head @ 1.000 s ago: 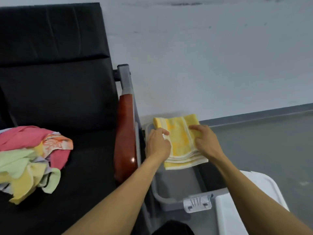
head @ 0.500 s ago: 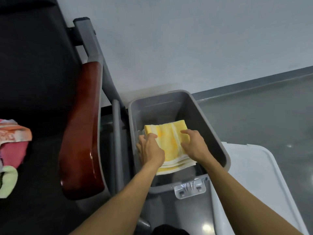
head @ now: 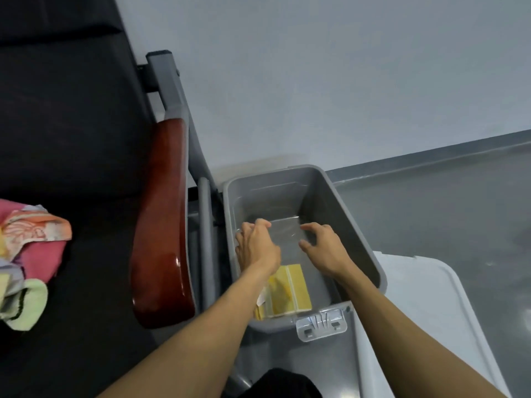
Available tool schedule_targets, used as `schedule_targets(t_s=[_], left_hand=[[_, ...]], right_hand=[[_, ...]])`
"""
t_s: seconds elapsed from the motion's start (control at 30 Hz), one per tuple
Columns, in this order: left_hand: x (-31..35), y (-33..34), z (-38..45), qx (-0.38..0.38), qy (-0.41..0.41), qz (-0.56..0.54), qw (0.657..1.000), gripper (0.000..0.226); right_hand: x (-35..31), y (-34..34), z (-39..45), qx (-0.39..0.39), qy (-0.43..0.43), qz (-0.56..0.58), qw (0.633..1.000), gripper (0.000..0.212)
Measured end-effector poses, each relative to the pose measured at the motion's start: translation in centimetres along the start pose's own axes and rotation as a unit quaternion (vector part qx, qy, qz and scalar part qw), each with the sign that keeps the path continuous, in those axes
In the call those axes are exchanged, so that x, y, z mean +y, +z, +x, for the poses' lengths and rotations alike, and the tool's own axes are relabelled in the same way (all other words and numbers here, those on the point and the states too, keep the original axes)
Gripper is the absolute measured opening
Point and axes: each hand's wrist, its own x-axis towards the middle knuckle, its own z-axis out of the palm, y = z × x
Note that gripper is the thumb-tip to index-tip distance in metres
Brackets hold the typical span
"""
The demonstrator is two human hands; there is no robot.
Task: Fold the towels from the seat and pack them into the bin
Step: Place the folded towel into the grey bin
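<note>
A folded yellow towel [head: 290, 291] lies on the bottom of the grey bin [head: 359, 225], at its near end, partly hidden by my left forearm. Both hands hover inside the bin above its bare far half and hold nothing. My left hand [head: 255, 245] has loosely curled fingers. My right hand [head: 323, 248] has spread, bent fingers. A heap of unfolded towels [head: 31, 254], pink, orange-patterned and pale green, lies on the black seat [head: 86, 282] at the far left.
A glossy brown armrest [head: 161, 225] and grey chair frame [head: 205, 239] stand between the seat and the bin. The bin's white lid [head: 431, 311] lies on the floor at the right. A clear latch [head: 321, 324] hangs on the bin's near rim. A wall is close behind.
Both hands lowered the folded yellow towel into the bin, let go of it, and now hover further along the bin. The view has tilted down and to the right.
</note>
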Motion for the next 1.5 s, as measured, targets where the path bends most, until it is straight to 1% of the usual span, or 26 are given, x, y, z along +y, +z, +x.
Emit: schedule_targets(t_s=[0.1,0.2,0.27,0.33,0.4,0.47,0.53,0.6,0.7,0.77,0.83,0.93,1.03,1.1,1.2,1.27,1.4,1.5], left_hand=[[2.0,-3.2,-0.7,0.010,0.046,-0.026,0.999,0.042],[4.0,-7.6,-2.0,0.020,0.130,-0.084,0.988,0.038],[4.8,-11.3,-2.9,0.058,0.161,-0.122,0.978,0.036],[4.7,-15.5,-3.8,0.115,0.173,-0.161,0.965,0.033],[2.9,-20.1,-4.7,0.169,0.177,-0.198,0.949,0.030],[0.6,-23.6,-5.2,0.206,0.167,-0.204,0.942,0.027],[-3.4,-26.9,-5.7,0.236,0.136,-0.202,0.941,0.026],[-8.1,-29.7,-6.2,0.267,0.103,-0.190,0.939,0.028],[-16.0,-33.0,-7.0,0.308,0.039,-0.182,0.933,0.030],[-21.0,-34.7,-7.6,0.335,-0.010,-0.190,0.923,0.032],[-25.2,-35.6,-8.0,0.355,-0.054,-0.186,0.914,0.032],[-31.4,-35.7,-8.0,0.363,-0.115,-0.202,0.902,0.032],[-36.4,-34.7,-7.6,0.358,-0.150,-0.231,0.892,0.041],[-38.9,-33.7,-7.2,0.355,-0.158,-0.246,0.888,0.047],[-41.4,-32.9,-6.6,0.353,-0.165,-0.266,0.882,0.041],[-42.2,-32.7,-6.1,0.347,-0.172,-0.277,0.879,0.043],[-42.5,-32.5,-5.5,0.335,-0.168,-0.263,0.889,0.056],[-42.4,-32.1,-4.9,0.319,-0.154,-0.236,0.905,0.072]], right_hand=[[-3.1,-2.5,-1.2,0.038,-0.041,0.013,0.998,0.043],[-7.6,-5.3,-2.8,0.102,-0.085,0.065,0.989,0.036],[-11.6,-6.7,-4.0,0.135,-0.114,0.113,0.978,0.032],[-16.0,-7.2,-5.3,0.157,-0.146,0.153,0.965,0.030],[-21.1,-6.4,-6.9,0.169,-0.186,0.178,0.951,0.029],[-25.1,-4.9,-8.1,0.170,-0.215,0.196,0.941,0.027],[-29.0,-2.1,-9.1,0.145,-0.247,0.210,0.935,0.024],[-32.6,1.5,-10.0,0.103,-0.271,0.211,0.933,0.024],[-37.2,8.2,-11.3,0.036,-0.304,0.203,0.930,0.026],[-39.5,13.2,-11.9,-0.014,-0.315,0.194,0.929,0.026],[-41.0,17.6,-12.3,-0.060,-0.317,0.180,0.929,0.027],[-42.5,24.2,-12.6,-0.123,-0.318,0.162,0.926,0.031],[-42.9,29.9,-12.4,-0.164,-0.317,0.138,0.924,0.035],[-42.9,32.9,-11.7,-0.172,-0.319,0.108,0.926,0.036],[-42.9,36.0,-10.4,-0.156,-0.308,0.086,0.934,0.041],[-42.9,37.2,-9.8,-0.154,-0.287,0.083,0.942,0.045],[-43.2,38.2,-9.6,-0.125,-0.309,0.069,0.940,0.046],[-43.1,37.7,-9.7,-0.140,-0.320,0.052,0.936,0.036]])
